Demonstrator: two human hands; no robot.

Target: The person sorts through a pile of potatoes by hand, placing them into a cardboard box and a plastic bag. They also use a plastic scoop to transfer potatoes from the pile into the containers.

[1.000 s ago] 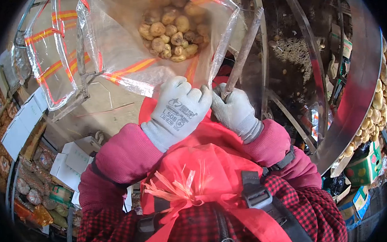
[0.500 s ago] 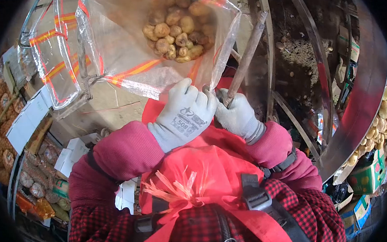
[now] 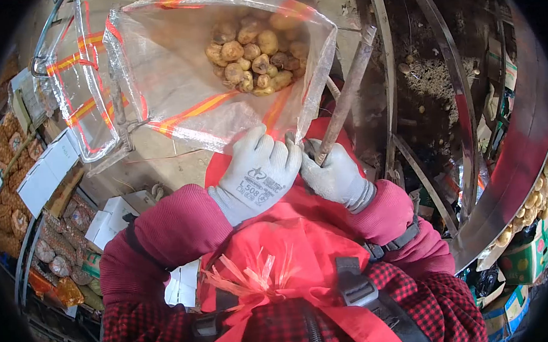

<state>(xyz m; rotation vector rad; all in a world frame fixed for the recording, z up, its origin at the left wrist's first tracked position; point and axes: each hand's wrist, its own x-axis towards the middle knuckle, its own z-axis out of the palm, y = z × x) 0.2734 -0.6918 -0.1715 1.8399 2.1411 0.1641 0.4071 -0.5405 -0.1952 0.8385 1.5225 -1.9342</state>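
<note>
A large clear plastic sack [image 3: 174, 83] with orange and red stripes gapes open in front of me, with a heap of potatoes [image 3: 252, 62] inside. My left hand [image 3: 257, 175], in a white work glove, is closed on the sack's near rim. Close beside it, my right hand [image 3: 337, 174], gloved too, has its fingers curled at the near right corner of the rim. A worn rod [image 3: 348, 94] slants down from the upper right, its lower end against the right hand's fingers. Both hands are above my red apron [image 3: 290, 232].
Another striped clear sack [image 3: 82, 107] hangs at the left. Curved metal bars [image 3: 454, 91] and a broad rim [image 3: 514, 200] stand at the right. White cartons [image 3: 51, 166] and netted produce [image 3: 8, 181] lie left; loose potatoes [image 3: 533, 199] and a green box [image 3: 527, 253] sit far right.
The view has shifted slightly, with the rod's upper end a little lower. Both hands stay closed at the sack's rim, almost in the same place.
</note>
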